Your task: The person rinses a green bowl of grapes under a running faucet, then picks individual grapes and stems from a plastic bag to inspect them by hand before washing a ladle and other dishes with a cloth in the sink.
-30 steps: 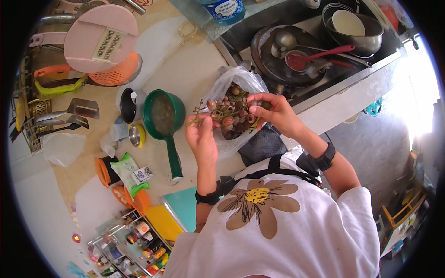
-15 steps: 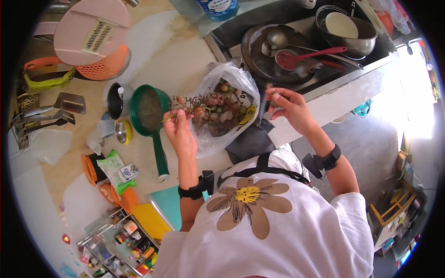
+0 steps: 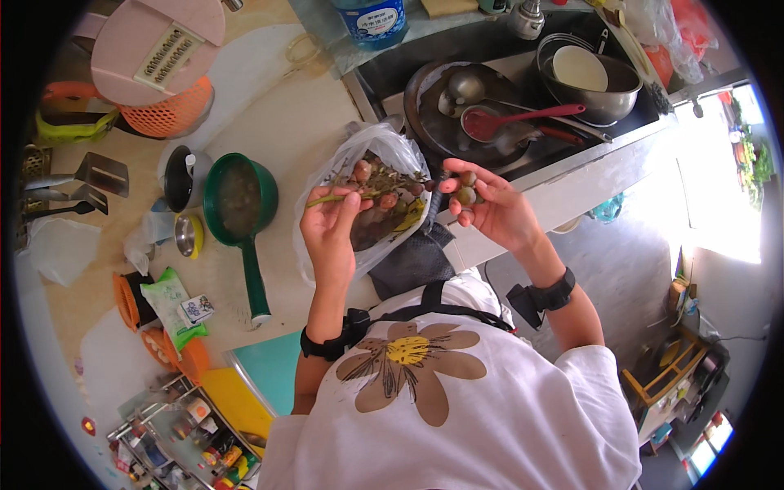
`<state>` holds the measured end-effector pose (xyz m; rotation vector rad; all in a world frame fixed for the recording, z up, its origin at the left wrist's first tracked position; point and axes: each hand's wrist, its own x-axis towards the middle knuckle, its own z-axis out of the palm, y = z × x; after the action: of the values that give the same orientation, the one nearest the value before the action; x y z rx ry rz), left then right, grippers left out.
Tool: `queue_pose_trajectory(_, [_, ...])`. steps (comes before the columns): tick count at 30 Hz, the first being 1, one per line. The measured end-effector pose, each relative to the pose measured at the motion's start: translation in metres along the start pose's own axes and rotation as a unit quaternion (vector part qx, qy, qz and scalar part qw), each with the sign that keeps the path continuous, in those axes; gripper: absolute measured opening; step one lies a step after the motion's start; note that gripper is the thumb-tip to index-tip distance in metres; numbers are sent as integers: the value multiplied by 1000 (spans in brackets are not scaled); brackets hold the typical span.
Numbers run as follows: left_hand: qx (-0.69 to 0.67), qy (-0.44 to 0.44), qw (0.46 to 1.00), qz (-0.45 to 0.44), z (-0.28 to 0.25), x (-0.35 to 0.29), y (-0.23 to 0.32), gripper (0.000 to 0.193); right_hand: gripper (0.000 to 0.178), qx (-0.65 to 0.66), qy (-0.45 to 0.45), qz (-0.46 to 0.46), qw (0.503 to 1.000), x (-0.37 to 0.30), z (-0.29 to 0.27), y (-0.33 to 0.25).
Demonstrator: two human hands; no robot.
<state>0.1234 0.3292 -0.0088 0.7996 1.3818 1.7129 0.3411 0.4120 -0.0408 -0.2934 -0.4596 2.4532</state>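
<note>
My left hand (image 3: 331, 238) pinches the green stem of a grape bunch (image 3: 387, 198) above a clear plastic bag (image 3: 411, 150). A few reddish grapes still hang from its thin branching stalks. To the right of the bag, my right hand (image 3: 505, 214) cups several loose grapes (image 3: 466, 195) against its fingers, palm turned up. More grapes and stalks lie inside the bag, partly hidden by the bunch and my left hand. Left of the bag, a green long-handled water scoop (image 3: 252, 278) stands on the counter with murky liquid and contents I cannot make out.
The sink (image 3: 384, 82) at the back right holds a large round lid or pan, a ladle (image 3: 466, 87), a red spoon (image 3: 487, 123) and metal bowls (image 3: 612, 102). A blue bottle (image 3: 370, 24) stands behind. An orange basket (image 3: 167, 109) and a small steel bowl (image 3: 188, 235) are at left.
The bunch has moved right over the bag, with fewer grapes showing on it. My right hand has turned its palm up, showing several grapes. The whole view has shifted slightly.
</note>
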Motion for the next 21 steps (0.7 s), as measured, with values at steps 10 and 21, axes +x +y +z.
queue_pose_trajectory(10, [-58,-10,992,-116,50,15,-2,8,35,-41,25,-83,995,-35,-8,-24])
queue_pose_trajectory(21, [-66,-62,986,-144,84,13,-15,6,34,-21,21,-128,991,-52,-23,-30])
